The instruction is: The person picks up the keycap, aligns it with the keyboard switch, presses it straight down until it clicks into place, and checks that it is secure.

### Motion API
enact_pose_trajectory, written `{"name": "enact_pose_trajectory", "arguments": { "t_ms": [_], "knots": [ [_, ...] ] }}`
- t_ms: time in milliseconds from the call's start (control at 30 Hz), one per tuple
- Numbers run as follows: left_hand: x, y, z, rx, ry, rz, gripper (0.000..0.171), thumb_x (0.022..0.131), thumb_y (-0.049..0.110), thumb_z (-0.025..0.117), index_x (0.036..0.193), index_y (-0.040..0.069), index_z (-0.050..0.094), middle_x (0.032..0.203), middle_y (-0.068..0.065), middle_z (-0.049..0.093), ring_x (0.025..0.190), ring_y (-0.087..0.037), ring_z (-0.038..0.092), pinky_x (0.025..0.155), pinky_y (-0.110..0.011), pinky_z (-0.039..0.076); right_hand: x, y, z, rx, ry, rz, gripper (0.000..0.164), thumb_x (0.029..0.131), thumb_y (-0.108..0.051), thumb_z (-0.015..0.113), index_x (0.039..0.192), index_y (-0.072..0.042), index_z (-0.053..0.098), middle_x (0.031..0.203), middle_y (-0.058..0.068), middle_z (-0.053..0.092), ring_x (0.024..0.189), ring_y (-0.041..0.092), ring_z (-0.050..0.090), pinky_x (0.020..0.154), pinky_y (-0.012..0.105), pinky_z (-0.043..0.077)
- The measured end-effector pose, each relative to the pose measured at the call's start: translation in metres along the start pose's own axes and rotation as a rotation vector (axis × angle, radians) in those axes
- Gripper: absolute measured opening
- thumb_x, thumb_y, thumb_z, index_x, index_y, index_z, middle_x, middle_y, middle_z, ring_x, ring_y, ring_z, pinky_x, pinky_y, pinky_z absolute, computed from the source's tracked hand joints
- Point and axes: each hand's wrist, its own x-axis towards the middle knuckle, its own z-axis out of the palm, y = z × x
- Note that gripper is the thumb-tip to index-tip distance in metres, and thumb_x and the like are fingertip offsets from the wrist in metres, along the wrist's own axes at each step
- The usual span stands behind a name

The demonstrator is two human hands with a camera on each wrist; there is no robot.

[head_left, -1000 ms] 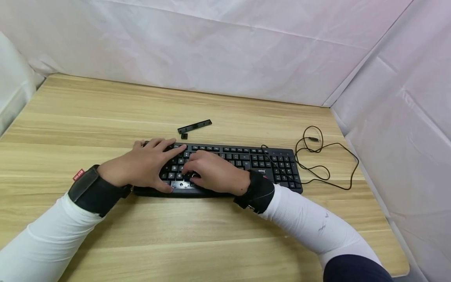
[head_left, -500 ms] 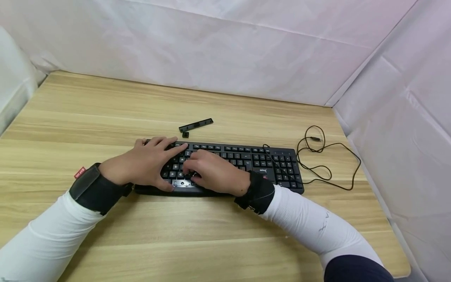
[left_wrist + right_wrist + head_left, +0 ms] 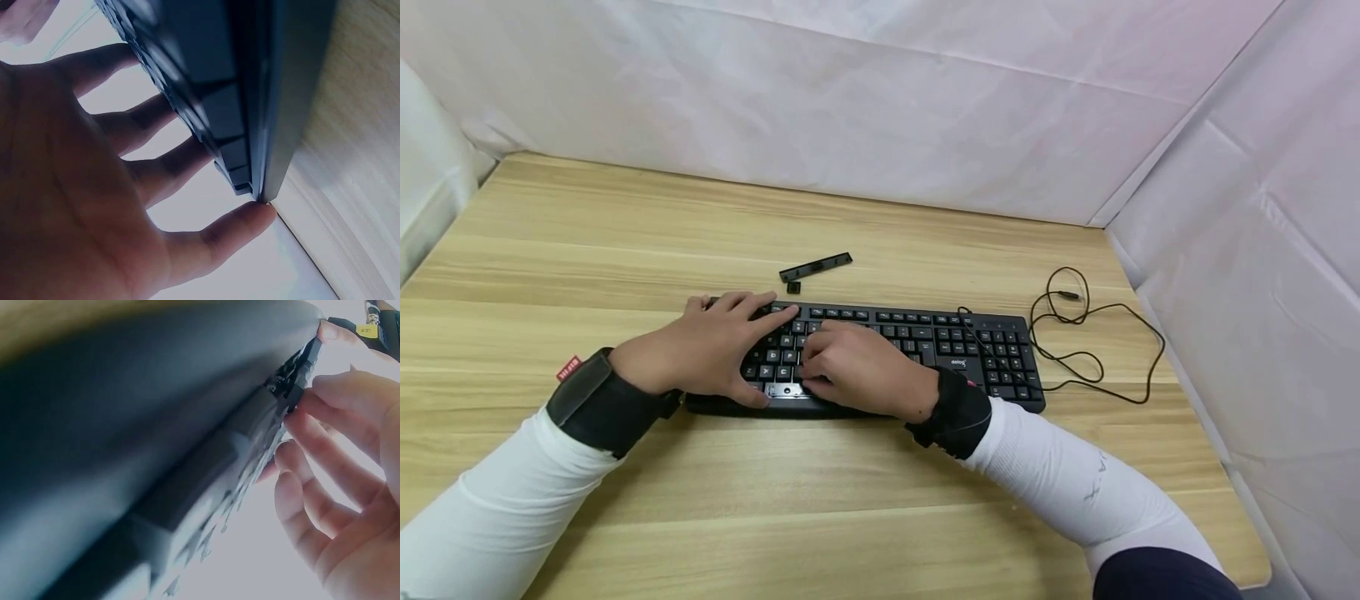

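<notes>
A black keyboard lies on the table under both hands. My left hand rests spread over its left end, fingers on the far keys and thumb at the front edge; the left wrist view shows the thumb touching that edge. Close beside it, my right hand is bent over the lower letter keys. Its thumb and forefinger pinch a keycap, while the other fingers curl above the keys. The bare space bar slot shows between the hands. The rest of the slot is hidden by the right hand.
Behind the keyboard lie a detached space bar and a small loose keycap. The keyboard's cable loops over the table to the right. White cloth hangs behind the table.
The right hand has shifted slightly right, and its fingers have drawn in, uncovering more keys beside the left hand. The left hand stays in place on the keyboard.
</notes>
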Motion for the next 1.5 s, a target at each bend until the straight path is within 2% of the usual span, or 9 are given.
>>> {"name": "enact_pose_trajectory", "arguments": {
  "t_ms": [233,600,800,900,1100,1267,1400,1500],
  "knots": [
    [0.0,0.0,0.002,-0.002,0.002,-0.011,0.111,0.061,0.069,0.07,0.15,0.017,0.027,0.148,-0.021,0.03,0.127,-0.041,0.029,0.083,-0.071,0.035,-0.004,0.001,0.0,-0.015,0.007,0.036,0.016,0.086,-0.026,0.066,0.094,-0.019,0.078,0.088,-0.002,0.064,0.08,0.01,0.051,0.07,0.025,0.048],
    [-0.005,-0.004,0.001,-0.01,-0.007,-0.033,0.111,0.062,0.069,0.069,0.151,0.017,0.026,0.149,-0.022,0.028,0.127,-0.043,0.028,0.083,-0.074,0.033,0.004,0.0,-0.001,-0.008,-0.043,0.045,0.017,0.087,-0.027,0.065,0.095,-0.019,0.078,0.084,-0.002,0.061,0.077,0.011,0.049,0.066,0.027,0.047],
    [-0.006,-0.003,0.002,-0.028,-0.017,-0.033,0.111,0.063,0.067,0.07,0.151,0.016,0.024,0.15,-0.022,0.026,0.128,-0.042,0.027,0.085,-0.074,0.031,0.003,0.01,-0.007,0.093,-0.07,0.025,0.019,0.089,-0.027,0.063,0.098,-0.018,0.077,0.086,-0.003,0.06,0.077,0.007,0.049,0.067,0.024,0.047],
    [-0.004,-0.001,0.004,-0.04,-0.021,-0.027,0.111,0.064,0.066,0.071,0.151,0.017,0.024,0.15,-0.022,0.025,0.129,-0.042,0.025,0.087,-0.073,0.03,0.005,0.02,-0.014,0.146,-0.046,0.065,0.018,0.089,-0.025,0.063,0.097,-0.017,0.077,0.086,-0.004,0.06,0.076,0.005,0.049,0.067,0.024,0.048],
    [-0.002,0.001,0.007,-0.028,-0.002,-0.023,0.111,0.062,0.066,0.071,0.151,0.018,0.026,0.15,-0.021,0.027,0.128,-0.04,0.027,0.085,-0.073,0.032,0.024,0.045,-0.022,0.116,-0.008,0.221,0.02,0.091,-0.02,0.058,0.099,-0.014,0.075,0.091,-0.002,0.068,0.08,0.008,0.055,0.072,0.028,0.051],
    [-0.002,0.003,0.006,-0.006,0.003,-0.028,0.112,0.06,0.068,0.071,0.15,0.018,0.027,0.15,-0.021,0.028,0.128,-0.041,0.028,0.084,-0.073,0.033,0.043,0.061,-0.022,0.077,-0.086,0.295,0.023,0.091,-0.015,0.057,0.109,-0.014,0.072,0.107,0.0,0.07,0.088,0.009,0.06,0.075,0.028,0.053],
    [-0.002,0.004,0.005,-0.014,-0.006,-0.035,0.112,0.06,0.067,0.072,0.15,0.018,0.027,0.15,-0.021,0.027,0.129,-0.042,0.026,0.085,-0.073,0.032,0.057,0.066,-0.019,0.058,-0.166,0.282,0.027,0.092,-0.013,0.057,0.117,-0.015,0.068,0.112,0.001,0.069,0.09,0.01,0.06,0.078,0.029,0.053],
    [-0.002,0.005,0.004,-0.021,-0.008,-0.033,0.111,0.061,0.066,0.072,0.15,0.017,0.027,0.151,-0.021,0.026,0.129,-0.042,0.026,0.086,-0.073,0.031,0.065,0.066,-0.017,0.015,-0.218,0.276,0.032,0.093,-0.01,0.053,0.122,-0.017,0.065,0.12,0.001,0.065,0.1,0.012,0.058,0.083,0.03,0.052]
  ]
}}
